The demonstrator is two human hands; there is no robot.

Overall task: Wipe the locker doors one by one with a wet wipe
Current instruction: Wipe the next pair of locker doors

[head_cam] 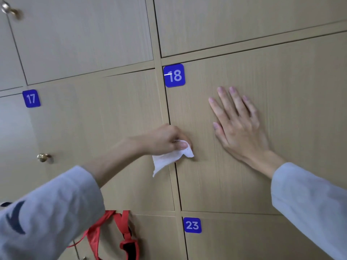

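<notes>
We see the white wet wipe (170, 158) bunched at the left edge of the locker door marked 18 (281, 128), about midway down that door, right at the dark seam beside the upright divider. Its upper part is pinched between the thumb and curled fingers of the left hand (165, 139), and a loose corner hangs down and to the left across the divider. The left hand presses the wipe against the door's edge, knuckles turned toward us.

The right hand (238, 124) lies flat on the same door, to the right of the wipe and apart from it. Its fingers are straight and slightly spread, pointing up and a little left, holding nothing. Both forearms come out of pale grey sleeves (47, 209).

A blue number plate reading 18 (174, 75) sits in the door's top left corner. To the left is the door marked 17 (97, 119), with its blue plate 17 (31, 98) and a round brass knob (43, 157). Below door 18 we see a blue plate reading 23 (192, 225). Red straps (120, 231) hang in front of the lower door to its left. Another brass knob (8, 9) shows at the top left corner, blurred.
</notes>
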